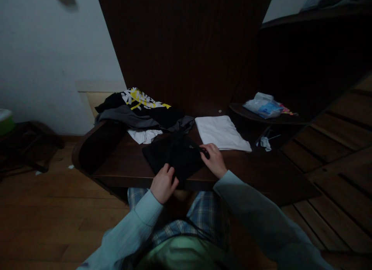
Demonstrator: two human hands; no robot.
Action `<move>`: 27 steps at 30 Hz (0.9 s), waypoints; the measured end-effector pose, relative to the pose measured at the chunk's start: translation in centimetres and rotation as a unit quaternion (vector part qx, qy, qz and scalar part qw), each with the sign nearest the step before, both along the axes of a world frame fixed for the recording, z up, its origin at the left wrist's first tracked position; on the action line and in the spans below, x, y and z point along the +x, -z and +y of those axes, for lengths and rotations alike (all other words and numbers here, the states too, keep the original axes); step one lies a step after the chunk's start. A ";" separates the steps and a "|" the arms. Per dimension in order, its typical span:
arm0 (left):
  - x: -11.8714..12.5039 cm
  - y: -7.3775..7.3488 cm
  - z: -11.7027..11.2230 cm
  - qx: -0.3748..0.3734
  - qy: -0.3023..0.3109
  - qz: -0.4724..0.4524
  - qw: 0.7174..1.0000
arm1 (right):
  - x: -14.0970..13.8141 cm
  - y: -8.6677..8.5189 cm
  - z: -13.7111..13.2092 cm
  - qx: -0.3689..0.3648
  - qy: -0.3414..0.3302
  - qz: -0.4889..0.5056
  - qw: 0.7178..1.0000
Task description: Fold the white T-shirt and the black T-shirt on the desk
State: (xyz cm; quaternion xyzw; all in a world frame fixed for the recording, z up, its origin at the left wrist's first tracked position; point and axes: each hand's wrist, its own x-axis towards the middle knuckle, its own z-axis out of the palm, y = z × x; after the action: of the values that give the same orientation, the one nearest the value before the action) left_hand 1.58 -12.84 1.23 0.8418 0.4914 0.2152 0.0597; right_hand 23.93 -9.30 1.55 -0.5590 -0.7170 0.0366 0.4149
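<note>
A black garment [176, 155] lies folded on the near edge of a dark wooden table [122, 165]. My left hand [163, 183] is closed on its near left corner, fingers curled over the cloth. At the garment's right edge, my right hand [213, 158] pinches the fabric with its fingers closed. A folded white cloth [221, 132] lies just beyond my right hand.
A heap of clothes [139, 111], black with yellow and white print, grey and white, sits at the table's back left. A lower shelf at the right holds a plastic packet [264, 105]. A dark wooden panel [186, 49] rises behind. A small stool [26, 146] stands on the left floor.
</note>
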 end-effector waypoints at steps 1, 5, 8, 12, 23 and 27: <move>0.9 -0.2 -0.2 -0.026 0.016 -0.032 0.999 | -0.4 -0.1 -0.5 -0.003 -0.002 -0.006 1.000; 2.5 -1.8 0.1 -0.155 0.230 -0.164 0.947 | -1.0 -0.1 -2.4 -0.051 -0.018 -0.022 0.998; 0.7 -2.7 1.9 -0.156 0.241 -0.219 0.932 | 0.0 0.7 -3.3 -0.065 0.001 -0.015 0.998; -4.1 -1.6 6.1 0.000 0.017 -0.213 0.977 | 1.8 2.5 -4.1 -0.056 0.009 -0.030 0.998; -8.5 0.6 7.6 -0.041 0.042 -0.148 0.987 | 2.5 3.1 -1.4 -0.132 -0.163 -0.069 0.975; -8.4 0.5 7.6 -0.022 0.036 -0.116 0.992 | 2.9 2.7 1.6 -0.150 -0.203 -0.046 0.967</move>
State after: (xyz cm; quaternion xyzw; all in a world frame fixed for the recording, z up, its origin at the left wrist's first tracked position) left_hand -6.85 -5.29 0.74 0.8267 0.4551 0.2984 0.1426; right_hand 26.84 -7.71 -1.14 -0.4587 -0.8200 0.2011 0.2770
